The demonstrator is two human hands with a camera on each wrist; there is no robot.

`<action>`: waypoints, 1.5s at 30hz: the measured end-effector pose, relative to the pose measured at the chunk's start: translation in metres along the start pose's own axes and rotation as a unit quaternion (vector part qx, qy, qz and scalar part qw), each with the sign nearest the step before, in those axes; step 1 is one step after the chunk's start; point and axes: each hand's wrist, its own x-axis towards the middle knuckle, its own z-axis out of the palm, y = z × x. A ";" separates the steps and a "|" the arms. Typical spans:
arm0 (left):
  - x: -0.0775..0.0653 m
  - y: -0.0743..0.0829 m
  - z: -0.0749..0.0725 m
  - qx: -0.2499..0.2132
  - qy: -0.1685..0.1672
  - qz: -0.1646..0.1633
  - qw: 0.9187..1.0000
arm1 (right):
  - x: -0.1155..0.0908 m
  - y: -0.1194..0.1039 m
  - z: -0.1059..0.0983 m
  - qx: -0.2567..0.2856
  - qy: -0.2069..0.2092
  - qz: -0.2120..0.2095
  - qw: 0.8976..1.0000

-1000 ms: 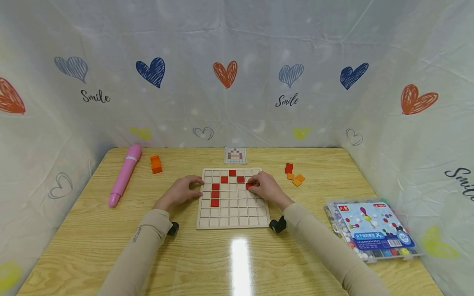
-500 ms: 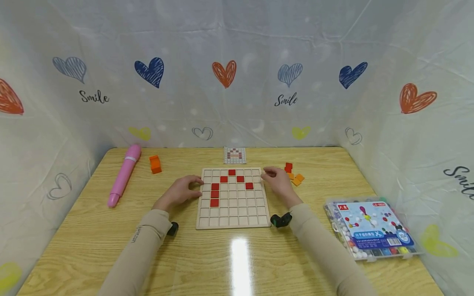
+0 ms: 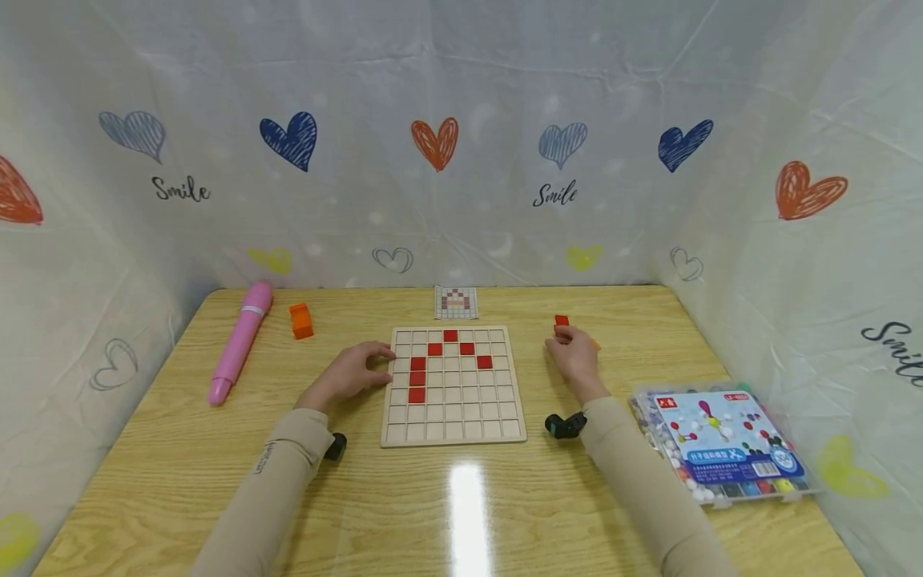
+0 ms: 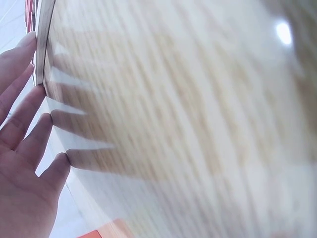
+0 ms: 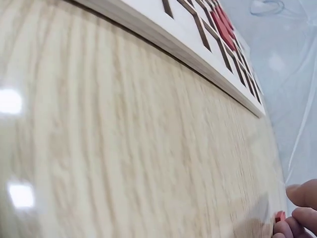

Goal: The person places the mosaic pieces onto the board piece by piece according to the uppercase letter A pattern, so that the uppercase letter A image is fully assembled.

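Note:
A square wooden grid board [image 3: 462,410] lies mid-table, with several red tiles [image 3: 417,378] set in its cells as part of an arch. My left hand [image 3: 349,373] rests its fingertips and thumb against the board's left edge; the left wrist view shows the fingers [image 4: 33,134] spread and straight. Beyond the board's right side, my right hand [image 3: 574,361] is over the loose tiles, thumb and fingers apart. A red tile [image 3: 561,320] shows just past its fingertips, and a red tile [image 5: 280,216] is by the fingers in the right wrist view. Orange tiles [image 3: 595,344] are mostly hidden under the hand.
A small pattern card [image 3: 456,303] lies behind the board. At the left are a pink tube-shaped object [image 3: 241,344] and orange blocks [image 3: 301,320]. A clear case of coloured balls with a printed sheet [image 3: 728,445] sits at the right. Printed cloth [image 3: 490,208] walls the table's back and sides.
My right hand has let go of a red tile in the board's right part and moved right to the loose tiles. The left hand has stayed at the board's edge.

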 end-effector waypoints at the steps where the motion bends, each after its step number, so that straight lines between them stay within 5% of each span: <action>1: 0.000 0.000 0.000 -0.001 0.000 0.000 1.000 | 0.001 0.001 -0.002 0.002 0.005 0.004 1.000; 12: 0.000 0.002 -0.001 -0.001 0.002 0.003 1.000 | 0.010 0.006 -0.016 -0.021 0.029 0.010 0.999; 20: 0.000 0.002 0.000 -0.005 0.000 0.007 1.000 | 0.022 0.008 -0.015 -0.114 0.033 -0.052 0.992; 28: 0.002 0.001 0.000 -0.005 0.000 0.008 1.000 | 0.030 0.010 -0.017 -0.140 0.035 -0.077 0.987; 36: 0.003 -0.001 0.001 -0.004 -0.001 0.001 1.000 | 0.026 0.005 -0.021 -0.164 -0.016 -0.095 0.982; 45: -0.001 -0.001 -0.001 0.000 0.001 0.004 1.000 | 0.002 0.013 -0.022 -0.196 -0.086 -0.185 0.959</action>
